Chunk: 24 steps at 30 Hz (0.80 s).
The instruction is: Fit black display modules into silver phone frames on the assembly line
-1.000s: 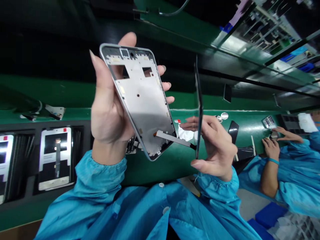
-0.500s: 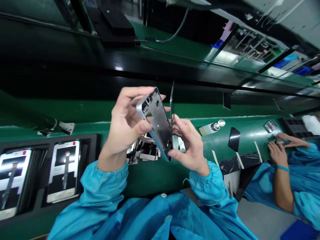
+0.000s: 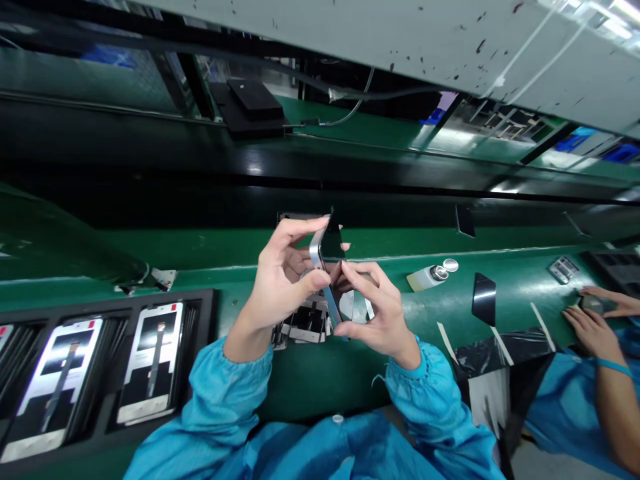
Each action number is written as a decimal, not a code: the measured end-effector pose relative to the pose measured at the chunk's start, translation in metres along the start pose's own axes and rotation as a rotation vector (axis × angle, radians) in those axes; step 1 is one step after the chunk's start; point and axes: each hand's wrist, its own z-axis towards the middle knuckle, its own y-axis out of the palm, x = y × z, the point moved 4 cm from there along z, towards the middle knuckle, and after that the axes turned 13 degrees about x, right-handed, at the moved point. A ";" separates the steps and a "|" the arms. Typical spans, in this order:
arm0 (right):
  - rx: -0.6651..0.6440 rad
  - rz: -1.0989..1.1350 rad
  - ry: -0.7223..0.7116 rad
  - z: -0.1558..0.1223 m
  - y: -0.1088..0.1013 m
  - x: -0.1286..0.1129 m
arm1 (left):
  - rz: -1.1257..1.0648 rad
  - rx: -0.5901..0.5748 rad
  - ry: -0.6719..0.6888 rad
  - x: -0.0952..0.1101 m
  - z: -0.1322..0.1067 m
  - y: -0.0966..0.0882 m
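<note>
My left hand (image 3: 273,293) is wrapped round the long side of a silver-blue phone frame (image 3: 316,249), thumb on the near side and fingers on the far side. A dark glass phone screen (image 3: 332,241) lies against the open face of the frame, nearly edge-on to me. My right hand (image 3: 383,310) grips the lower end, its fingertips on the screen and its thumb at the bottom edge. Whether the screen is fully seated in the frame, I cannot tell. Behind and below the hands, several phone parts (image 3: 306,332) lie piled on the green bench.
At left, a dark foam tray (image 3: 209,320) holds several phone screens (image 3: 150,353) on edge. To the right are a small bottle (image 3: 424,279), a dark panel (image 3: 483,300) and black plastic (image 3: 483,353) taped at the bench edge. A co-worker's hands (image 3: 595,327) hold something farther right.
The screen, apart from the frame and roughly upright before, now lies against it. My right fingers have moved onto the screen. The whole view has shifted with my head.
</note>
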 end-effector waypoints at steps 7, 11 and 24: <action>0.051 0.055 0.035 -0.003 0.009 0.012 | 0.007 0.004 0.004 -0.006 -0.003 0.009; 0.075 -0.044 0.107 -0.008 0.022 0.020 | -0.034 0.224 -0.115 -0.017 -0.010 0.020; 0.072 0.316 0.753 0.015 0.002 0.032 | -0.002 -0.041 -0.433 -0.037 -0.020 0.043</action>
